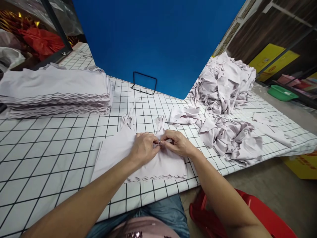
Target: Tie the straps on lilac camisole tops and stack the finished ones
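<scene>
A: Taking the joined hands as the middle of our clock, what do we find first?

B: At ten o'clock we see a neat stack of pale cloth (pixel 58 91), flat on the checked surface (pixel 49 142). We take it that it stands off to that side to leave elbow room.

A: And between it and us?

B: At eleven, just beyond the work, a twisted strip (pixel 127 121) trails from the cloth piece (pixel 158 168) lying under both hands, its wavy edge at six o'clock. Lying flat, it probably shifts less.

A: How do our hands hold it?

B: The left hand (pixel 146 147) rests on it, fingers closed to a narrow pinch on the cloth; the right hand (pixel 177 142) meets it from three o'clock, fingers pinching just beside. The tips nearly touch, we suppose so that a small spot stays taut. What exactly lies between them is too small to tell.

A: Farther right?

B: A loose clump (pixel 231 138) sits at three, and a big crumpled heap (pixel 224 84) at two. We guess they lie apart from the stack so that rumpled and flat cloth don't mix.
</scene>
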Demonstrator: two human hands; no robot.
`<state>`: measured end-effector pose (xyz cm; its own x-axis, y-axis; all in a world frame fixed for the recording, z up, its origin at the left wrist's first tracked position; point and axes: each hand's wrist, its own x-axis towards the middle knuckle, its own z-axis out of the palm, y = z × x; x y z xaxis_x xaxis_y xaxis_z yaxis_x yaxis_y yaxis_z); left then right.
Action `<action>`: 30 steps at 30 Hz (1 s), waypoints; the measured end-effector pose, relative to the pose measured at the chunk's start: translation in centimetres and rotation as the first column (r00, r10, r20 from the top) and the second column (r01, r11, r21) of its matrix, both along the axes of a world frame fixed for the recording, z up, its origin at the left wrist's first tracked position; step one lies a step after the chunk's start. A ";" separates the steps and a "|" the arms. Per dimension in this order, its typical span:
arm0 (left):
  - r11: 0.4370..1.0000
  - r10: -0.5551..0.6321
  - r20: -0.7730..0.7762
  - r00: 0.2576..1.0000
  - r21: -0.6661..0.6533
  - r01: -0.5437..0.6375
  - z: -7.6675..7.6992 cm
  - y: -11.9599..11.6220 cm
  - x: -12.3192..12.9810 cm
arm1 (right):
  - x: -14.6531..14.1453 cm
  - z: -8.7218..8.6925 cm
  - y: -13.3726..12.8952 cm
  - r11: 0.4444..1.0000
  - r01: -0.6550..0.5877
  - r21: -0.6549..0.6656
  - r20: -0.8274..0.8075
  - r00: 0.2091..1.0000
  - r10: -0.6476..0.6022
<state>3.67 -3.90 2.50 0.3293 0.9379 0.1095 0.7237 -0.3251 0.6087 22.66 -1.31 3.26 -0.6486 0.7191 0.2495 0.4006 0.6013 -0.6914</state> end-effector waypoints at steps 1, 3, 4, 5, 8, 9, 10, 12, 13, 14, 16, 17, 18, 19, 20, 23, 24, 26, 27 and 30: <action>1.000 0.001 0.003 1.000 0.003 -0.001 0.0 0.0 0.0 | 0.0 -0.1 0.0 1.000 -0.005 0.009 -0.008 1.000 0.005; 1.000 0.006 0.010 1.000 0.009 -0.006 -0.1 0.0 0.0 | 0.0 -0.2 0.1 1.000 -0.010 0.028 -0.018 1.000 0.011; 1.000 0.007 0.013 1.000 0.012 -0.007 -0.1 0.0 0.0 | 0.1 -0.3 0.1 0.999 -0.009 0.036 -0.014 1.000 0.010; 1.000 0.007 0.015 1.000 0.014 -0.007 -0.1 0.0 0.0 | 0.1 -0.3 0.1 0.999 -0.007 0.041 -0.005 1.000 0.008; 1.000 0.006 0.022 1.000 0.013 -0.006 -0.2 0.1 0.1 | 0.3 -0.3 0.1 0.998 -0.009 0.055 0.021 1.000 0.008; 1.000 0.006 0.025 1.000 0.012 -0.006 -0.2 0.1 0.1 | 0.3 -0.4 0.2 0.998 -0.013 0.059 0.027 1.000 0.011; 1.000 0.005 0.029 1.000 0.010 -0.005 -0.2 0.1 0.1 | 0.4 -0.4 0.2 0.998 -0.014 0.065 0.027 1.000 0.012; 1.000 0.002 0.036 0.999 0.006 -0.002 -0.2 0.1 0.0 | 0.5 -0.4 0.2 0.997 -0.007 0.077 0.013 1.000 0.006; 1.000 0.001 0.038 0.999 0.007 -0.001 -0.2 0.1 0.0 | 0.5 -0.5 0.2 0.997 -0.003 0.083 0.004 1.000 0.003; 1.000 0.001 0.038 0.999 0.009 -0.001 -0.2 0.1 0.0 | 0.5 -0.5 0.2 0.996 -0.002 0.088 -0.005 1.000 0.002; 1.000 0.000 0.034 0.999 0.016 -0.001 -0.3 0.1 0.0 | 0.4 -0.5 0.2 0.995 -0.008 0.094 -0.009 1.000 0.009; 1.000 0.002 0.032 0.999 0.019 -0.003 -0.3 0.1 0.0 | 0.4 -0.5 0.2 0.995 -0.014 0.096 -0.006 1.000 0.014; 1.000 0.002 0.032 0.999 0.020 -0.003 -0.3 0.1 0.0 | 0.4 -0.5 0.2 0.995 -0.017 0.097 -0.001 1.000 0.017; 1.000 0.003 0.035 0.999 0.020 -0.003 -0.3 0.1 0.0 | 0.4 -0.5 0.1 0.995 -0.018 0.100 0.002 1.000 0.018; 1.000 0.002 0.038 0.999 0.019 -0.003 -0.3 0.1 0.0 | 0.3 -0.4 0.1 0.995 -0.018 0.102 0.003 1.000 0.018; 1.000 -0.002 0.042 0.999 0.016 0.001 -0.2 0.2 0.0 | 0.2 -0.3 0.1 0.994 -0.025 0.104 0.003 1.000 0.024; 1.000 -0.001 0.043 0.999 0.015 0.000 -0.2 0.2 0.1 | 0.2 -0.2 0.0 0.994 -0.027 0.105 0.004 1.000 0.027; 1.000 0.002 0.042 0.999 0.014 -0.003 -0.2 0.2 0.1 | 0.1 -0.2 0.0 0.994 -0.027 0.109 0.004 1.000 0.026; 1.000 0.003 0.042 0.999 0.014 -0.004 -0.2 0.2 0.1 | 0.2 -0.2 0.0 0.993 -0.025 0.111 0.005 1.000 0.025; 1.000 -0.001 0.044 0.999 0.016 0.001 -0.3 0.2 0.1 | 0.3 -0.3 0.0 0.992 -0.021 0.121 0.020 1.000 0.019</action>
<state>3.73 -3.69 2.22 0.3247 0.9356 0.1388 0.6960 -0.3357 0.6347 22.91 -1.30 2.96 -0.6679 0.6712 0.3215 0.4000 0.6880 -0.6056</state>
